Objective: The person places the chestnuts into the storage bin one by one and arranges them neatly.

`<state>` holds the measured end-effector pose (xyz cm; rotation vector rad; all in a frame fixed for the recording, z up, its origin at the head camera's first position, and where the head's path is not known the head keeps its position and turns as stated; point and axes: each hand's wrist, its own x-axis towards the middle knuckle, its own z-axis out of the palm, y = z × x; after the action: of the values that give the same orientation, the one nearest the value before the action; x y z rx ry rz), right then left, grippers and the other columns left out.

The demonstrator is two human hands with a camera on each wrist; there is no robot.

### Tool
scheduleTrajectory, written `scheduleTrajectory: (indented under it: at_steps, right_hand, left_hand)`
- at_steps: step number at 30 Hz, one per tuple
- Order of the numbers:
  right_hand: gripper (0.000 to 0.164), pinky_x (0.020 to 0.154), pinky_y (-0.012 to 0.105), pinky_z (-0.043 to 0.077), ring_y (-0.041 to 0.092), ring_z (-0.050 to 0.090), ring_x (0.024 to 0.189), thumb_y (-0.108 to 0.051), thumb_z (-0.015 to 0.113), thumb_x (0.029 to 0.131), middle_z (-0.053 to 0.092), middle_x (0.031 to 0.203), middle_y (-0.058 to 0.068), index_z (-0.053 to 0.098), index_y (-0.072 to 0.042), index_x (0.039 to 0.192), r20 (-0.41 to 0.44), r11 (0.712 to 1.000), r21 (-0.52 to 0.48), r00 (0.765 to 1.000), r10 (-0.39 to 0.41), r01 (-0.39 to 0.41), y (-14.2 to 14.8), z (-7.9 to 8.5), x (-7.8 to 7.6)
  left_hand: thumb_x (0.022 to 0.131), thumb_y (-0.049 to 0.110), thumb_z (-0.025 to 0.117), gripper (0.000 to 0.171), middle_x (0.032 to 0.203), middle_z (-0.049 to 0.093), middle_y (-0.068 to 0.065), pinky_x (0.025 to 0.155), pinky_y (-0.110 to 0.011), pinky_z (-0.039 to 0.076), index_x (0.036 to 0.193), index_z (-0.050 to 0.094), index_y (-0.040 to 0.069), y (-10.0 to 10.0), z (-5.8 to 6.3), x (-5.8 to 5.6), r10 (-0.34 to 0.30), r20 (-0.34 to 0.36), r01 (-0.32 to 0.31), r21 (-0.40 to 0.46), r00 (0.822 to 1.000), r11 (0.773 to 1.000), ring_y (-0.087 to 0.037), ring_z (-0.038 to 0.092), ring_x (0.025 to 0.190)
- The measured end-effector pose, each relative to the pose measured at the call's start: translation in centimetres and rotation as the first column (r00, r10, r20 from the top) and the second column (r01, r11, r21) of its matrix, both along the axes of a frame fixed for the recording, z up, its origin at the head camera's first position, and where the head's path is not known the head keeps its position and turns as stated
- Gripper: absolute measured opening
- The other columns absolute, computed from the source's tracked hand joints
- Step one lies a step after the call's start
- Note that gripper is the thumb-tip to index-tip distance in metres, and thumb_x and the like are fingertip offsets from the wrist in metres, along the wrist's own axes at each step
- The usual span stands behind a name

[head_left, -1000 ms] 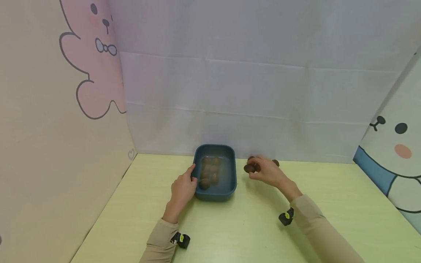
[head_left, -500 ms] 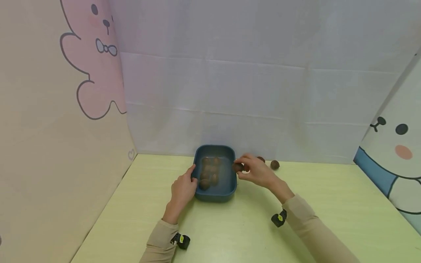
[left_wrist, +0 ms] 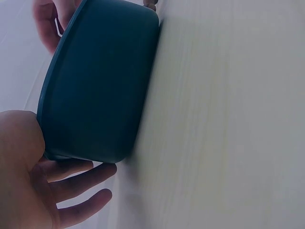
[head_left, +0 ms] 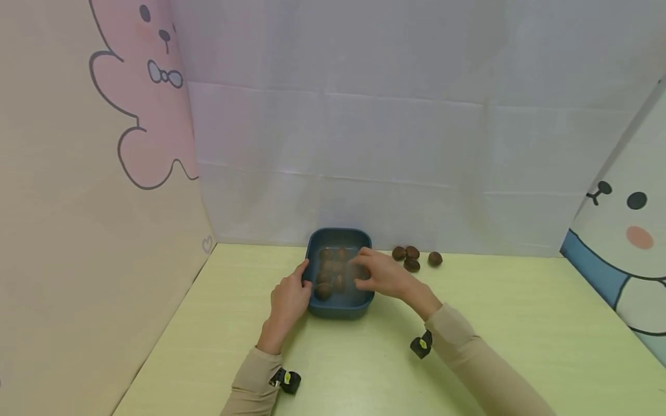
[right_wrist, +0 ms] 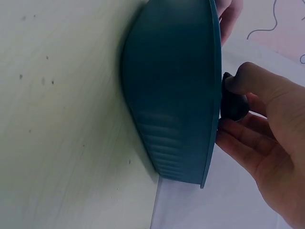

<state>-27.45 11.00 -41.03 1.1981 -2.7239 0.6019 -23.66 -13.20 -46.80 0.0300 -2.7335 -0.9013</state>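
A dark blue, deep rectangular container (head_left: 340,312) stands on the table with several brown chestnuts (head_left: 324,290) inside. My left hand (head_left: 289,297) holds it by its left side, thumb at the rim; in the left wrist view the fingers (left_wrist: 83,183) reach along the outer wall. Above the container's right part is my right hand (head_left: 386,274), thumb and fingers bent toward each other. The right wrist view shows a dark chestnut (right_wrist: 233,102) between that thumb and the fingers, right at the rim. In the head view it is blurred.
More chestnuts (head_left: 411,264) lie on the pale yellow-green table (head_left: 374,370) to the right of the container, near the back wall (head_left: 333,144). One chestnut (head_left: 435,259) sits a little apart from them. Walls printed with cartoon animals flank the table.
My right hand has moved left from the chestnuts on the table to over the container, carrying a chestnut. The chestnuts it was covering now show. The left hand and container stay in place.
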Motion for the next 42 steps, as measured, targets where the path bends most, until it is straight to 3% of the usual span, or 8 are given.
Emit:
scheduleTrajectory:
  at_steps: [13, 20, 26, 32, 37, 42]
  right_hand:
    - [0.033, 0.075, 0.030, 0.048, 0.011, 0.053, 0.080, -0.019, 0.074, 0.084, 0.060, 0.100, -0.001, 0.072, -0.011, 0.116, 0.027, 0.998, 0.037, 0.998, 0.053, -0.054, -2.1, -1.2, -0.3]
    - [0.026, 0.082, 0.037, 0.051, 0.016, 0.061, 0.093, -0.019, 0.077, 0.084, 0.063, 0.107, 0.001, 0.073, -0.016, 0.110, 0.093, 0.991, 0.124, 0.995, 0.042, -0.053, -3.2, -1.8, 0.0]
    - [0.023, 0.085, 0.042, 0.053, 0.023, 0.065, 0.101, -0.018, 0.078, 0.084, 0.064, 0.116, 0.004, 0.073, -0.014, 0.106, 0.097, 0.978, 0.208, 0.995, 0.013, -0.033, -4.0, -2.2, 0.0]
    - [0.012, 0.079, 0.039, 0.055, 0.022, 0.068, 0.096, -0.016, 0.076, 0.084, 0.070, 0.106, -0.001, 0.077, -0.020, 0.096, 0.060, 0.976, 0.216, 0.998, 0.010, -0.022, -4.4, -2.5, -0.5]
    - [0.018, 0.081, 0.041, 0.054, 0.024, 0.067, 0.097, -0.015, 0.075, 0.084, 0.068, 0.107, 0.000, 0.074, -0.018, 0.102, 0.015, 0.980, 0.199, 1.000, -0.026, 0.023, -3.9, -2.1, -0.3]
    - [0.024, 0.080, 0.039, 0.053, 0.019, 0.065, 0.094, -0.007, 0.069, 0.086, 0.069, 0.103, 0.000, 0.077, -0.018, 0.105, 0.006, 0.992, 0.125, 1.000, 0.011, -0.012, -3.1, -1.3, -0.5]
  left_hand:
    - [0.090, 0.012, 0.052, 0.057, 0.049, 0.037, 0.000, 0.042, -0.028, 0.020, 0.146, 0.052, 0.017, 0.0, 0.1, -0.1, -0.003, 0.012, 0.003, 0.008, 1.000, 1.000, -0.013, 0.025, 0.045]
    - [0.089, 0.012, 0.052, 0.057, 0.049, 0.039, -0.001, 0.043, -0.029, 0.020, 0.146, 0.052, 0.018, 0.0, -0.1, -0.2, 0.003, 0.018, -0.003, 0.003, 1.000, 1.000, -0.014, 0.026, 0.045]
    - [0.089, 0.012, 0.053, 0.058, 0.048, 0.042, -0.002, 0.043, -0.028, 0.019, 0.147, 0.052, 0.019, 0.0, -0.2, -0.4, 0.001, 0.012, -0.001, 0.003, 1.000, 1.000, -0.013, 0.025, 0.044]
    - [0.089, 0.012, 0.053, 0.058, 0.049, 0.043, -0.003, 0.042, -0.029, 0.020, 0.146, 0.052, 0.018, 0.1, -0.1, -0.4, -0.001, 0.009, 0.001, 0.001, 1.000, 1.000, -0.014, 0.025, 0.044]
    - [0.089, 0.012, 0.053, 0.058, 0.049, 0.043, -0.004, 0.042, -0.029, 0.021, 0.146, 0.052, 0.017, 0.0, 0.1, -0.2, -0.003, 0.004, 0.003, 0.001, 1.000, 1.000, -0.014, 0.025, 0.045]
    - [0.088, 0.011, 0.053, 0.058, 0.049, 0.040, -0.002, 0.043, -0.029, 0.020, 0.146, 0.053, 0.017, -0.2, 0.1, -0.1, 0.003, 0.000, -0.003, 0.002, 1.000, 1.000, -0.014, 0.025, 0.045]
